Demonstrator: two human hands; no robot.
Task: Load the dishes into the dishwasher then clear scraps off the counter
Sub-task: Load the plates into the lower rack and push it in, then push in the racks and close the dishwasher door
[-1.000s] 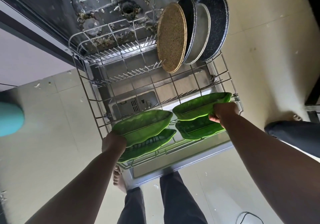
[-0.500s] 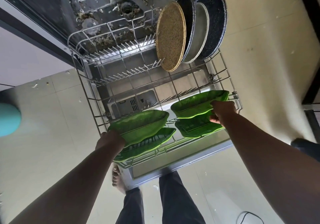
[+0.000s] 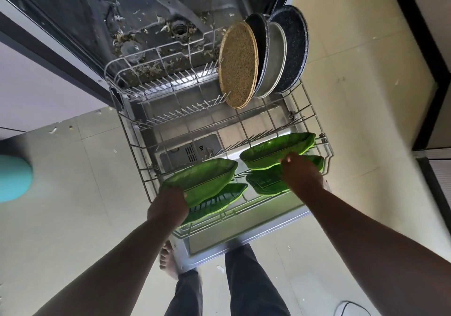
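Note:
The dishwasher's lower wire rack [image 3: 136, 144] is pulled out over the open door. My left hand [image 3: 168, 205] grips the near end of a green leaf-shaped dish [image 3: 205, 179], which leans over a second green dish [image 3: 224, 198] lying in the rack's front left. My right hand [image 3: 300, 176] grips the near edge of another green dish [image 3: 275, 150] at the front right, with a further green dish [image 3: 266, 182] beneath it. At the rack's back right stand a woven round mat [image 3: 238, 65], a dark speckled plate [image 3: 260, 27], a grey plate [image 3: 275, 59] and another dark speckled plate [image 3: 292, 47].
Food scraps litter the dishwasher tub floor [image 3: 146, 69] behind the rack. The detergent compartment [image 3: 188, 149] shows on the door below the wires. My legs [image 3: 246, 281] and a bare foot [image 3: 168, 259] stand at the door's front edge. A turquoise object [image 3: 13, 176] sits at left; a cable [image 3: 351, 309] lies on the tiled floor.
Both hands have stayed on the green dishes; my right hand has shifted left along the right dish's edge. A person's leg at the right edge has gone from view.

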